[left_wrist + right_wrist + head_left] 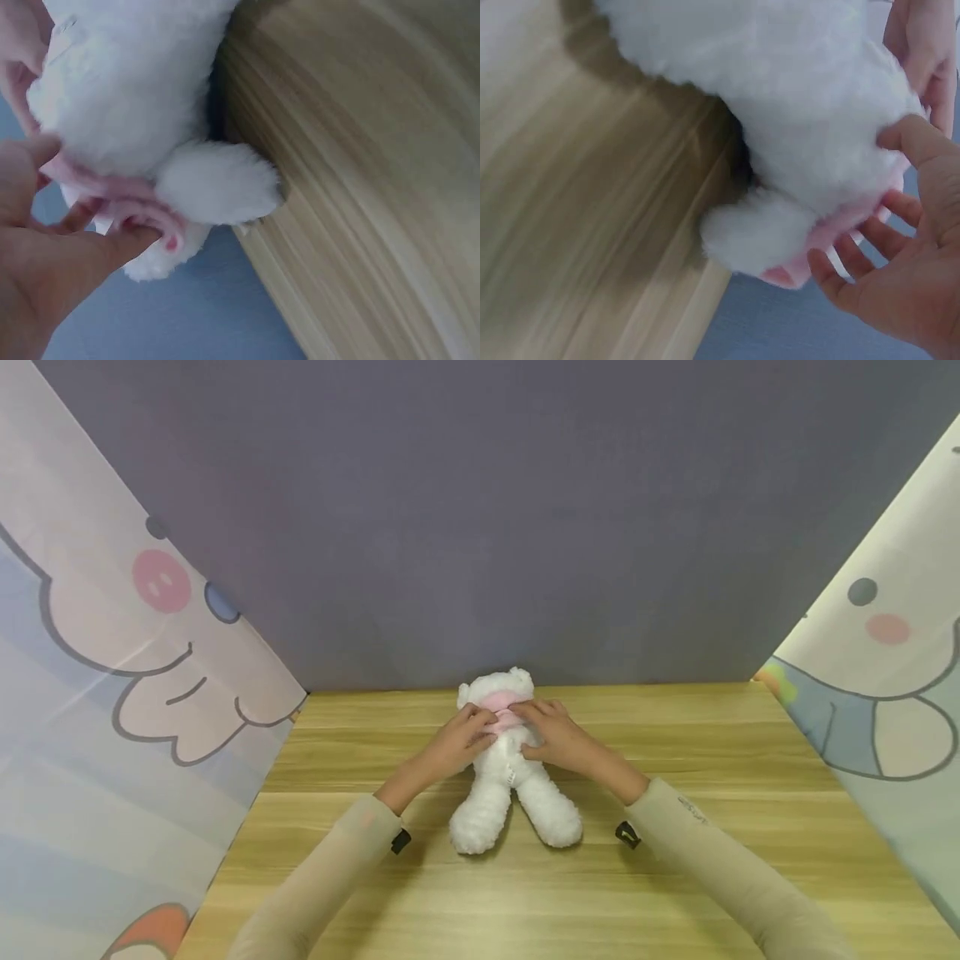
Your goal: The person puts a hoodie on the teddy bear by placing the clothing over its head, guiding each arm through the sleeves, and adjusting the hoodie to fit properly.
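Observation:
A white plush toy [555, 814] lies on the wooden table with its legs toward me and its small-eared head at the far edge. A pink cloth [498, 700] wraps its neck. My left hand [456, 745] is at one side of the neck; in the left wrist view its curled fingers grip a fold of the pink cloth [112, 187]. My right hand [566, 739] is on the other side, its fingers spread along the cloth's edge and its thumb touching the white body [810, 127]. The toy's face is hidden.
A wood-grain table [645, 902] ends at a dark grey panel [525, 527] behind the toy. Cartoon-printed cloths [97, 735] hang at both sides. Black wrist devices [627, 835] show under both light sleeves.

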`<state>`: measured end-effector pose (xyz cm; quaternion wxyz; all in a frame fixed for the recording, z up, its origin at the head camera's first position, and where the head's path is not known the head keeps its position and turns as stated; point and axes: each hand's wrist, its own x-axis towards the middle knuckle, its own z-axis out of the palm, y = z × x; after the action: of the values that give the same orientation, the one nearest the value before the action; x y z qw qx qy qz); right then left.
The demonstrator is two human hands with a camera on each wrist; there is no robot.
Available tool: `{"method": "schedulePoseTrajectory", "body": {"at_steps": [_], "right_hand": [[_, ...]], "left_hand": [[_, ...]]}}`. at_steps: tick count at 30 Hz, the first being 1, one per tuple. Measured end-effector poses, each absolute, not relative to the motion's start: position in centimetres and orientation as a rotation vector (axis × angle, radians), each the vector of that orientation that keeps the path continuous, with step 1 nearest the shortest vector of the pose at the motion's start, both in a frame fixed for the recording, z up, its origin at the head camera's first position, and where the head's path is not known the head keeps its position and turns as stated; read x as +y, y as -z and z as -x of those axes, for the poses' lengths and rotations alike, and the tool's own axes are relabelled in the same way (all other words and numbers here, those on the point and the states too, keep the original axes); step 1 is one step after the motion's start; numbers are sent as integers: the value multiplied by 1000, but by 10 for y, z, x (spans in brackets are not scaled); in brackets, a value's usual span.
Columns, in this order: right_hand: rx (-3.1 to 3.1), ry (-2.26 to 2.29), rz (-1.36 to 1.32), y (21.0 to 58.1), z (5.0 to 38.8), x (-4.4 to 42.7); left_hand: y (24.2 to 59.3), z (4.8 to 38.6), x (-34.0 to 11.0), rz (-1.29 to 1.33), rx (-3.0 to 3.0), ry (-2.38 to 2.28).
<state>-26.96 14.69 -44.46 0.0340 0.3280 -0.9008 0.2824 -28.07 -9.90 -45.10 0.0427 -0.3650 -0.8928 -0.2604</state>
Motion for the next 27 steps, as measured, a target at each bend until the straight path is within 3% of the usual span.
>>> {"method": "schedulePoseTrajectory", "body": {"at_steps": [8, 18, 27], "right_hand": [[-2778, -971, -1038, 439, 281, 150], [-2711, -692, -924, 440, 285, 133], [-2742, -836, -859, 441, 293, 136]], "left_hand": [[450, 290, -98, 1173, -2600, 731], [453, 291, -96, 961, -2696, 846], [455, 286, -98, 941, -2699, 972]]}}
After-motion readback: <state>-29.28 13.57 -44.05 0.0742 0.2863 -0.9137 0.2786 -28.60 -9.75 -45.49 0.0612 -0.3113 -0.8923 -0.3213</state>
